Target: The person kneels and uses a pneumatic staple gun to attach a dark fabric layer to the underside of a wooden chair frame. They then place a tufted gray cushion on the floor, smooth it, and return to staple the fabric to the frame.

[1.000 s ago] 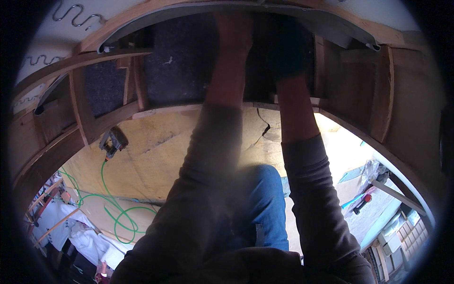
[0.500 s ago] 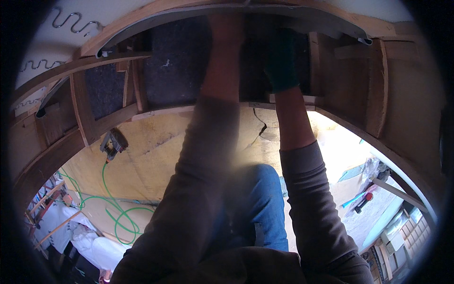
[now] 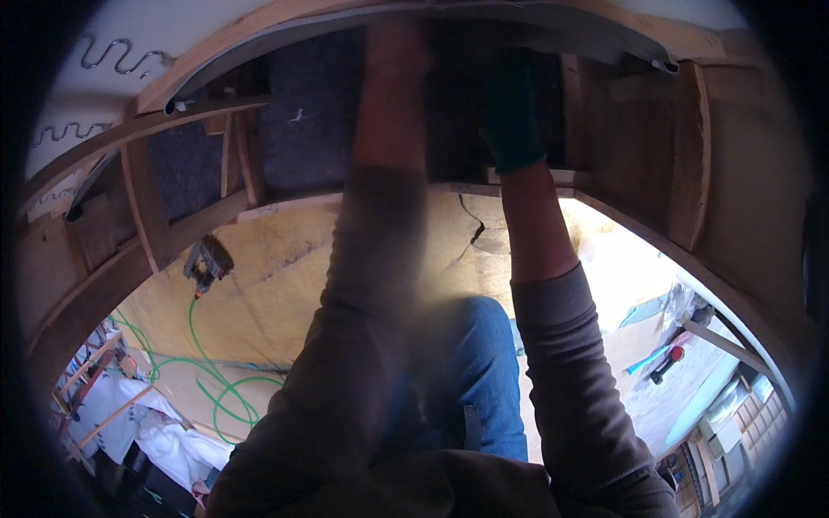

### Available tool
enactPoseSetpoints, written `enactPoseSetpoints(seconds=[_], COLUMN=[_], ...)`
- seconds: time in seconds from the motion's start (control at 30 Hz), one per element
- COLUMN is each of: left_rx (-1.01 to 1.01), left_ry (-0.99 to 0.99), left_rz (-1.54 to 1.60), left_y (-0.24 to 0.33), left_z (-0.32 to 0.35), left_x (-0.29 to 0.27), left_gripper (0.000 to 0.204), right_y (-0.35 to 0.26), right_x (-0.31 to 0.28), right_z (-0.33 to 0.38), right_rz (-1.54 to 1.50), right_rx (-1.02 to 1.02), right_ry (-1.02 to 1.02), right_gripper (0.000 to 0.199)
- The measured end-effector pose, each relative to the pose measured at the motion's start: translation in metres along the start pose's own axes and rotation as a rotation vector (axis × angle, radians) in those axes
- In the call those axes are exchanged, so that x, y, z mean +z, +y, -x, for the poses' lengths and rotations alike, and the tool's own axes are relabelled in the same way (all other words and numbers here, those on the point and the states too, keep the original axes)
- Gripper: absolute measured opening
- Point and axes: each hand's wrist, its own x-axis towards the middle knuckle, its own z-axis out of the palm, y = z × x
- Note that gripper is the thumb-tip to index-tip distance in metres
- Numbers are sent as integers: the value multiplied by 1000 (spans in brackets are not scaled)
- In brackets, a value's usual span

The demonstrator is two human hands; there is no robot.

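Observation:
Both my arms reach forward into the dark inside of a wooden furniture frame, lined with dark fabric. My left hand, its wrist bare, is at the far side beneath a grey edge strip. Shadow hides its fingers. In a green glove, my right hand lies beside it, a little to the right. Its fingertips vanish in the dark, so what either hand touches or holds does not show. Curved metal springs are fixed on the pale panel at the far left.
A staple gun lies on the worn yellowish surface, joined to a looping green air hose. White cloth is heaped at the lower left. A red-and-black tool lies at the right. My knee in jeans rises between my arms.
My left arm has shifted slightly to the left. The right arm has stayed nearly where it was, and the view has moved a little.

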Motion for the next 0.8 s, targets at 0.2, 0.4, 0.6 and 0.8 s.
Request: enactPoseSetpoints(seconds=[0.2, 0.4, 0.6, 0.8], left_rx=[-1, -7, -12, -20], left_ry=[-2, -9, -17, -9], left_rz=[8, 18, 33, 72], left_y=[-1, 2, 2, 1], left_z=[-3, -4, -2, -7], left_x=[-1, 2, -1, 1], left_gripper=[44, 43, 42, 42], right_y=[-6, -17, -25, -26], right_x=[-3, -36, -54, -51], right_z=[-3, -24, -35, -32], right_rz=[215, 139, 108, 43], right_rx=[-14, 81, 73, 45], right_ry=[-180, -329, -221, -168], right_gripper=[38, 35, 48, 60])
